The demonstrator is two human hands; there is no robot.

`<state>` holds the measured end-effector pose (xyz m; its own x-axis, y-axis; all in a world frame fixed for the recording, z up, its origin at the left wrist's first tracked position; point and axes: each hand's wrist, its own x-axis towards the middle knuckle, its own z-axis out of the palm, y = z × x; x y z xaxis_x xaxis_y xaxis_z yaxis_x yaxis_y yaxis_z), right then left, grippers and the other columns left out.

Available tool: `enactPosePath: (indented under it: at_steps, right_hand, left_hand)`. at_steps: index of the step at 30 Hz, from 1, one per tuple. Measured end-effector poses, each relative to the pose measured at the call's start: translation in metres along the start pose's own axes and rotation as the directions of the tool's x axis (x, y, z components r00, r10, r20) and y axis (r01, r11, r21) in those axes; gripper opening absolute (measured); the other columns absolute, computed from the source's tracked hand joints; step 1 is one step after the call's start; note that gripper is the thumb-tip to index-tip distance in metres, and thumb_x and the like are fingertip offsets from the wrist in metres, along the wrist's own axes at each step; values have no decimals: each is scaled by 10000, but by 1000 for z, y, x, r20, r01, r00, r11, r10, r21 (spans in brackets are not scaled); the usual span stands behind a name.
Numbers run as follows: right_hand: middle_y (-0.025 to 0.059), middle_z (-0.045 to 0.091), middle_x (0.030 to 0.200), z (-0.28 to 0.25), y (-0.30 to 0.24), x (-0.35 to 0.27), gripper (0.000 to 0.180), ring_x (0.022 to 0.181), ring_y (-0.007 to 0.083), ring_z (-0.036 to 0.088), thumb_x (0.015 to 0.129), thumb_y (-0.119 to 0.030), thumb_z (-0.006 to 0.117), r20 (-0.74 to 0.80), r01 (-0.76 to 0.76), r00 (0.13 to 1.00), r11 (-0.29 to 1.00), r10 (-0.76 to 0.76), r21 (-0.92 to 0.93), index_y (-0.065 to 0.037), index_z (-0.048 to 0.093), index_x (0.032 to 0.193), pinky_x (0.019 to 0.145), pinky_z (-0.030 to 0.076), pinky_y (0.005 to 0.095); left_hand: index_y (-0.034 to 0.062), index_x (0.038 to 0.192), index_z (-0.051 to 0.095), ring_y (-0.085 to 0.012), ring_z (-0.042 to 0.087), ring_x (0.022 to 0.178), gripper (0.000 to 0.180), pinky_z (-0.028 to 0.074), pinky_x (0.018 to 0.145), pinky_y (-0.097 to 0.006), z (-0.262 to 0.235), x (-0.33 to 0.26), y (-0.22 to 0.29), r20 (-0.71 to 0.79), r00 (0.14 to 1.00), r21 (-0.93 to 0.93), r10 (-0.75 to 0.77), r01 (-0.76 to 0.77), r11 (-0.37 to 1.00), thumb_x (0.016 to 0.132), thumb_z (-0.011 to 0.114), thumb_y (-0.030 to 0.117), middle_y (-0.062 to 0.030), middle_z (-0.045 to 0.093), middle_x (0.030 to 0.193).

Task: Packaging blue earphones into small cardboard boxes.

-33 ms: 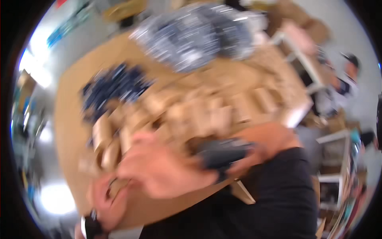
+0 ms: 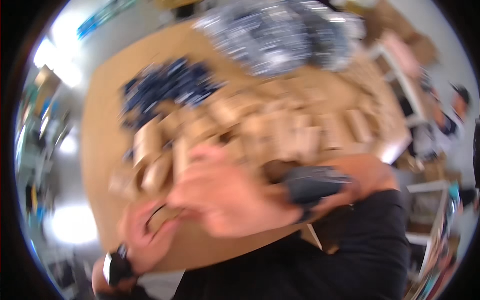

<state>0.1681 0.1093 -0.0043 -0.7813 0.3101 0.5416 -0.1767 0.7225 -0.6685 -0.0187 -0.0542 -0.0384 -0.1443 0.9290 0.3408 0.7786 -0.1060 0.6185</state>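
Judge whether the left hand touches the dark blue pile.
Apart: the head view shows brown packages lying between the left hand and the dark blue pile.

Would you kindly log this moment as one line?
left hand: close to right hand | holds: too blurred to tell | table: brown pieces, dark-blue pile, clear plastic bags

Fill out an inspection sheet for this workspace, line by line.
Surface: brown tabletop, bare along its left side.
Things nearest the hands: brown tube-like pieces, spread across the middle.
Clutter: dark blue pile behind them on the left; clear plastic bags with dark contents at the far side.
Hands: left hand and right hand close together at the near side; a thin dark line shows at the left fingers, too blurred to identify; grip unclear.
Cables: nothing seen for certain.
Surroundings: another person and a white frame to the right.
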Motion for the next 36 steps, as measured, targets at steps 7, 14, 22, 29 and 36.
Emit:
enactPosePath:
  at_steps: [7, 14, 22, 29, 36]
  right_hand:
    - [30, 675, 838, -5, 1, 6, 318, 743, 158, 647, 606, 28, 798, 131, 44, 991, 998, -37, -47, -105, 672, 867, 1038, 340, 449]
    - [66, 673, 862, -3, -4, 11, 251, 707, 202, 648, 642, 3, 774, 190, 233, 963, 946, -192, -224, -71, 634, 837, 1035, 356, 534]
    - [84, 663, 833, -2, -7, 11, 217, 705, 224, 649, 681, -31, 754, 195, 218, 965, 946, -173, -240, -51, 619, 849, 1029, 359, 577]
    - [96, 661, 831, 2, -7, 9, 262, 692, 222, 639, 638, 8, 746, 139, 254, 963, 950, -231, -183, -42, 613, 858, 1011, 378, 588]
    - [119, 664, 883, 8, -5, 5, 282, 730, 234, 667, 707, 30, 735, 207, 227, 959, 964, -196, -138, -30, 601, 948, 1009, 401, 534]
  left_hand:
    - [7, 961, 596, -269, 699, 694, 301, 560, 554, -295, 4, 26, 23, -150, 979, -201, 140, -169, 965, 731, 787, 45, -160, 697, 896]
    - [6, 949, 554, -275, 688, 659, 321, 564, 531, -305, 2, 26, 10, -120, 924, -127, 364, -378, 917, 710, 767, 15, -205, 675, 888]
    - [-11, 954, 563, -271, 687, 623, 259, 560, 500, -301, 10, 29, 4, -186, 874, -151, 449, -477, 866, 764, 738, 3, -228, 670, 866]
    - [-48, 890, 583, -257, 663, 557, 142, 535, 454, -279, 8, 26, 6, -188, 834, -88, 518, -540, 837, 794, 686, -31, -262, 657, 841]
    - [-52, 888, 596, -237, 651, 581, 140, 527, 460, -288, 0, 26, 4, -118, 814, -75, 569, -579, 812, 778, 669, -6, -236, 649, 858]
